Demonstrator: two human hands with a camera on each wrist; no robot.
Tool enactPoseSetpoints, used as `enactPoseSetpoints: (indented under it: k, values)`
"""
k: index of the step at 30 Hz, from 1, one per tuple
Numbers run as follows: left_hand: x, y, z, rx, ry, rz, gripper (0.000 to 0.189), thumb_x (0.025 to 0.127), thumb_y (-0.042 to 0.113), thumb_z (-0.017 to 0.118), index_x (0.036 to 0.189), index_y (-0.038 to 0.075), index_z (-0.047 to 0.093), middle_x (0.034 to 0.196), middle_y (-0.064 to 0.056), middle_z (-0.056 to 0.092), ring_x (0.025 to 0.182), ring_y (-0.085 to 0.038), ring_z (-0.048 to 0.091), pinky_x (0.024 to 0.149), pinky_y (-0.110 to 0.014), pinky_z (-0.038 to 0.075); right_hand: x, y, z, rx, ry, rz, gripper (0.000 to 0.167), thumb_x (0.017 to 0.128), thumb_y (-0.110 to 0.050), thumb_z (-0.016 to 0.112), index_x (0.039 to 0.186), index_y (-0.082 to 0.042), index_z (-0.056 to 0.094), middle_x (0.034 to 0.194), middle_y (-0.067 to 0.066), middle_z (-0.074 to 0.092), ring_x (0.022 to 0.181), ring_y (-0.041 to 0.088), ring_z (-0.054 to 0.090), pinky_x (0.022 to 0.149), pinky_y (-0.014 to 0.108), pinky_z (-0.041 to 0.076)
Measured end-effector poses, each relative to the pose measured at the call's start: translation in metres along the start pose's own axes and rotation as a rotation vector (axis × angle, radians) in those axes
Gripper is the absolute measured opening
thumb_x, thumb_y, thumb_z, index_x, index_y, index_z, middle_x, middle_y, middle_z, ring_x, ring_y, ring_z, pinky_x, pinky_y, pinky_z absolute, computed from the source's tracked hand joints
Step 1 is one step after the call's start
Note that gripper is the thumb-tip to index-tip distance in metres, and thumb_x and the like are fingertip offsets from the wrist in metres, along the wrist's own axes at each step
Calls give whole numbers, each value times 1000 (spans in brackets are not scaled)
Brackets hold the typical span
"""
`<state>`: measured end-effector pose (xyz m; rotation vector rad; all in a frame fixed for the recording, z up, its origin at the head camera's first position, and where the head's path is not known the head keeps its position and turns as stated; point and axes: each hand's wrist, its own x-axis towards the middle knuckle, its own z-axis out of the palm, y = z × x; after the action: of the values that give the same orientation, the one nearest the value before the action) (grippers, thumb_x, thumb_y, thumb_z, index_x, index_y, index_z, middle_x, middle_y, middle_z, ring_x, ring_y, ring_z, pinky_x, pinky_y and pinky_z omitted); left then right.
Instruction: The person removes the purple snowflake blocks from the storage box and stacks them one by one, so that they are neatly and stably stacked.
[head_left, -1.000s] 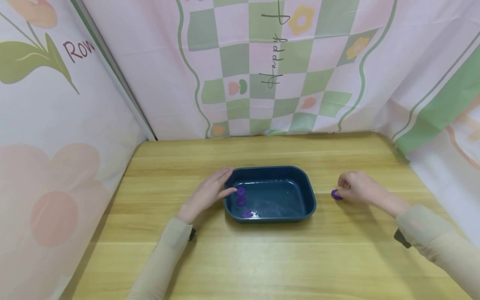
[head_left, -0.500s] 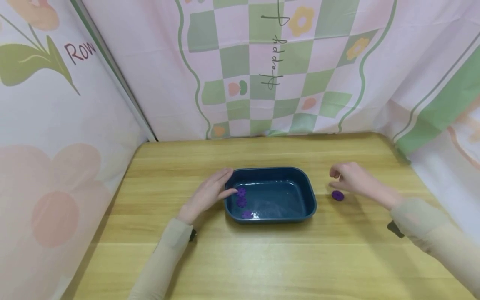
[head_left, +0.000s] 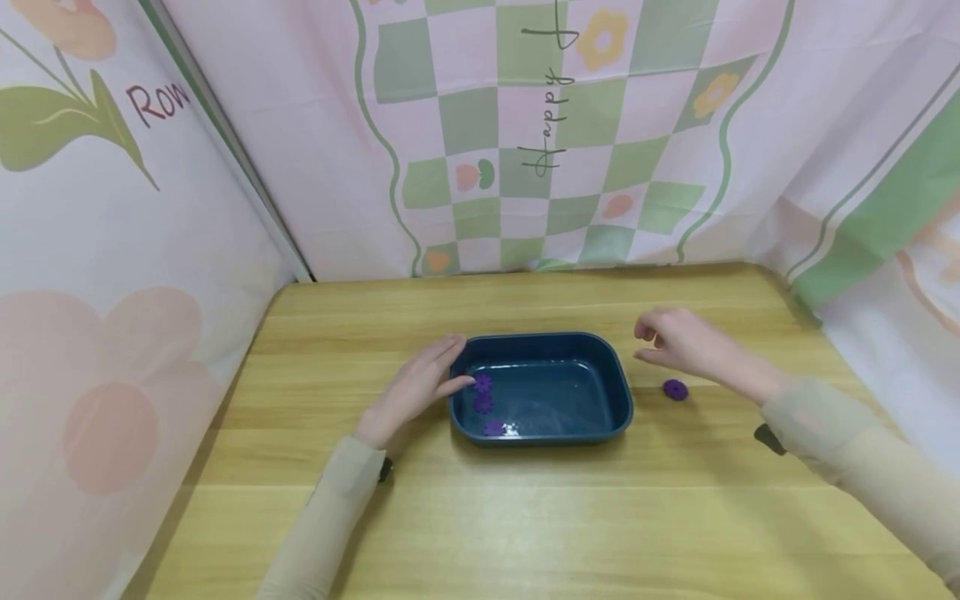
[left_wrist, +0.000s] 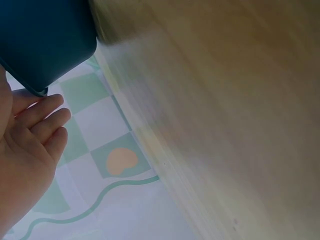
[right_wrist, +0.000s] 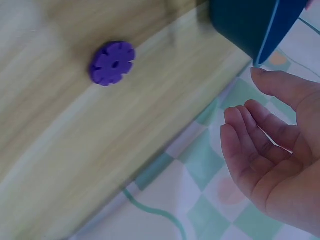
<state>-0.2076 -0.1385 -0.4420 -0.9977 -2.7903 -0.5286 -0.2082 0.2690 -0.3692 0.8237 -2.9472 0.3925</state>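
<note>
My left hand [head_left: 411, 390] rests at the left end of a dark blue rectangular tub [head_left: 547, 440], its thumb reaching over the rim and its other fingers along the outside. In the left wrist view, the fingers are relaxed beside the tub's corner. Several purple notched building discs [head_left: 483, 403] lie inside the tub along its left end. Another purple notched building disc [right_wrist: 112, 63] lies on the table, right of the tub; it looks thick, and I cannot tell whether it is a stack. Above and beyond it hovers my right hand [head_left: 686, 342], fingers loosely curled, with nothing visible between thumb and fingers.
The tub and disc sit on a wood-grain table [head_left: 525, 525]. Behind it hangs a checked, flower-printed curtain [head_left: 525, 200]. More printed cloth [head_left: 97, 350] closes off the left, and another curtain [head_left: 892, 217] hangs at the right.
My right hand has let go of the purple disc, risen off it and shifted left toward the tub. The disc stays on the table. My left hand and the tub have not moved.
</note>
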Motion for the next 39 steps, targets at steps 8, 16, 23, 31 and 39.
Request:
enactPoseSetpoints:
  k: [8, 16, 23, 31, 39]
  values:
    - [0, 0, -1, -1, -6, -2, 70, 96, 45, 60, 148, 1, 42, 152, -20, 47, 143, -32, 44, 121, -43, 37, 8, -14, -6, -5, -3, -19, 19, 78, -9, 81, 89, -4, 67, 85, 9, 70, 71, 20, 67, 65, 34, 60]
    - [-1, 0, -2, -4, 5, 4, 69, 96, 44, 61, 147, -1, 44, 151, -20, 47, 142, -33, 45, 120, -44, 38, 20, -30, -6, -15, -39, -49, 21, 80, -12, 81, 92, -3, 68, 89, 11, 71, 73, 20, 67, 64, 32, 59]
    - [0, 0, -1, 34, 6, 16, 69, 96, 44, 61, 147, 1, 44, 151, -18, 48, 141, -32, 46, 120, -43, 38, 29, -40, -1, -32, -67, -68, 23, 80, -15, 81, 95, -1, 68, 89, 10, 70, 73, 17, 65, 64, 31, 59]
    - [2, -1, -1, 129, 22, 67, 69, 97, 46, 58, 145, -2, 47, 149, -19, 50, 139, -36, 48, 120, -45, 38, 39, -54, 11, -23, -62, -163, 22, 79, -14, 82, 92, -3, 69, 88, 10, 69, 71, 16, 65, 65, 32, 59]
    - [2, 1, -3, 168, 11, 69, 68, 98, 47, 56, 146, -1, 46, 150, -18, 49, 141, -34, 46, 122, -44, 36, 50, -74, 24, 31, -167, -178, 20, 82, -18, 81, 94, -7, 69, 90, 9, 71, 73, 12, 62, 66, 27, 58]
